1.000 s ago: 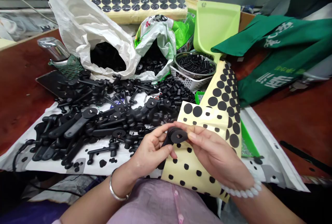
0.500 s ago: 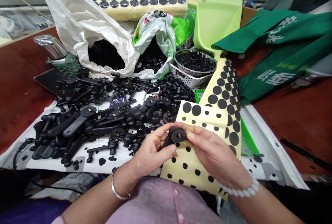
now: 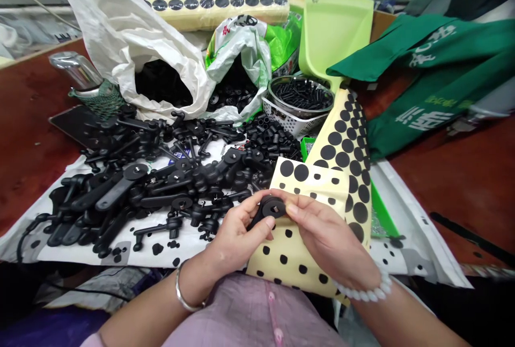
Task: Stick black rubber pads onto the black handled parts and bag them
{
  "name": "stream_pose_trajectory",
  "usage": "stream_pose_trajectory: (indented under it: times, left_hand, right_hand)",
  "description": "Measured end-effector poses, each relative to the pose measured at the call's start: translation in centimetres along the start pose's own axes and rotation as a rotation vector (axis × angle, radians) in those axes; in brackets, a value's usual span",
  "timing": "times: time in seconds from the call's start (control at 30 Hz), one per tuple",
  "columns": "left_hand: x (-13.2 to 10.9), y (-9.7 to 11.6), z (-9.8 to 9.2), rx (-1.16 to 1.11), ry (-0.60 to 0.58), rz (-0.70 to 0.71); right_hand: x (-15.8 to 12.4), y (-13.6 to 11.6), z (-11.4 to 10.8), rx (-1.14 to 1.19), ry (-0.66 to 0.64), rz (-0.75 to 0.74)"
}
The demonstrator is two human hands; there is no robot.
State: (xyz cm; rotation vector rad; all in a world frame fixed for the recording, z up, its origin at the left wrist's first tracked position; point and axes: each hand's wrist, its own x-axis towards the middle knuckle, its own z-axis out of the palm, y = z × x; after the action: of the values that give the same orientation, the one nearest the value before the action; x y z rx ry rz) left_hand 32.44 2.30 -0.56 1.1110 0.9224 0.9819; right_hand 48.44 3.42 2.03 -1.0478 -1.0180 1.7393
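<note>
Between my hands is a black plastic crank handle (image 3: 257,217), its round end facing up with a flat black disc (image 3: 275,207) on it; a small slot shows in the disc's middle. My left hand (image 3: 237,231) is closed around the handle, thumb along its near side. At the disc's right edge, my right hand (image 3: 322,229) pinches the round end, thumb on top and fingers behind. Below lies a yellow backing sheet (image 3: 292,269) of round black stickers, with small black dots where discs have been peeled. To the left is a heap of similar black handles (image 3: 120,186).
Behind the heap stand a white sack (image 3: 120,41) and a green-white bag (image 3: 241,52), both holding black parts. A metal bowl (image 3: 301,97) of black screw-like pieces rests in a white basket (image 3: 298,124). Farther right are a light green dustpan (image 3: 338,30) and green cloth (image 3: 422,79).
Both hands and the crank handle stay in nearly the same pose. The whole view has shifted slightly; my right thumb still presses at the disc's edge.
</note>
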Motion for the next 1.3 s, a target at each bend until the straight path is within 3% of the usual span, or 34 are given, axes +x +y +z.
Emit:
stream_pose_trajectory:
  times: [0.63, 1.3]
  left_hand:
    - [0.4, -0.5, -0.3, 0.054, 0.079, -0.044]
    - [0.3, -1.0, -0.2, 0.092, 0.094, 0.001]
  right_hand:
    - [0.7, 1.5, -0.2, -0.103, 0.026, -0.091]
    - [0.3, 2.6, 0.6, -0.35, 0.23, -0.335]
